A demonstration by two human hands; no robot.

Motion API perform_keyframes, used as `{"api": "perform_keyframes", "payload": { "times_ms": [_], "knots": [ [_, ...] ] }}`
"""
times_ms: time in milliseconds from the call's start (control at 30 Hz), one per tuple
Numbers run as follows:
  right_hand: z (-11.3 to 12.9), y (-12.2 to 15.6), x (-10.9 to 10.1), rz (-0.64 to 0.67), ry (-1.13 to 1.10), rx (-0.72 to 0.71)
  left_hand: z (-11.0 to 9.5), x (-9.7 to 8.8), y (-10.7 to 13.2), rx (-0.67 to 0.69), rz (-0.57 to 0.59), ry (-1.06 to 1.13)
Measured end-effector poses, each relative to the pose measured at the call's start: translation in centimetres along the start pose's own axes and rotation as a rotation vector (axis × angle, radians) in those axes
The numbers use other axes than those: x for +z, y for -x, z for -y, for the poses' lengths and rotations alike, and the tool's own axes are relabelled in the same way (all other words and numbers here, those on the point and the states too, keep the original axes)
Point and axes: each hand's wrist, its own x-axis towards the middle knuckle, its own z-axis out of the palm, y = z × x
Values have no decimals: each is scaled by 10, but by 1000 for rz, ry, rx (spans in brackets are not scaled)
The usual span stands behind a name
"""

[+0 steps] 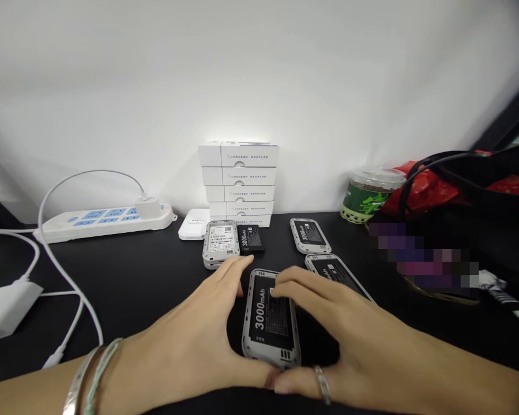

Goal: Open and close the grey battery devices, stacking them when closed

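Observation:
A small grey device point(270, 320) lies on the black table with its back open and a black 3000mAh battery showing. My left hand point(194, 346) rests flat beside its left edge, fingers stretched toward the top. My right hand point(350, 334), a ring on the thumb, lies on the right side with fingertips on the battery. Both thumbs meet at the device's near end. Two more open devices with batteries point(310, 235) point(337, 274) lie behind on the right. A stack of two devices point(219, 243) and a loose black battery point(251, 238) sit behind on the left.
A pile of white boxes point(239, 181) stands against the wall, a white puck-like unit point(193, 223) beside it. A power strip point(106, 220) with a plugged white charger and cables is at left. A lidded drink cup point(365, 196) and black and red bags point(462, 202) fill the right.

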Motion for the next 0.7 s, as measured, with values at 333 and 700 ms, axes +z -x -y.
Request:
{"api": "perform_keyframes", "payload": {
  "times_ms": [333, 700],
  "knots": [
    [-14, -24, -18, 251, -302, 222, -9, -7, -18, 40, 136, 4],
    [2, -35, -17, -11, -341, 166, -14, -14, -10, 71, -56, -110]
  ]
}}
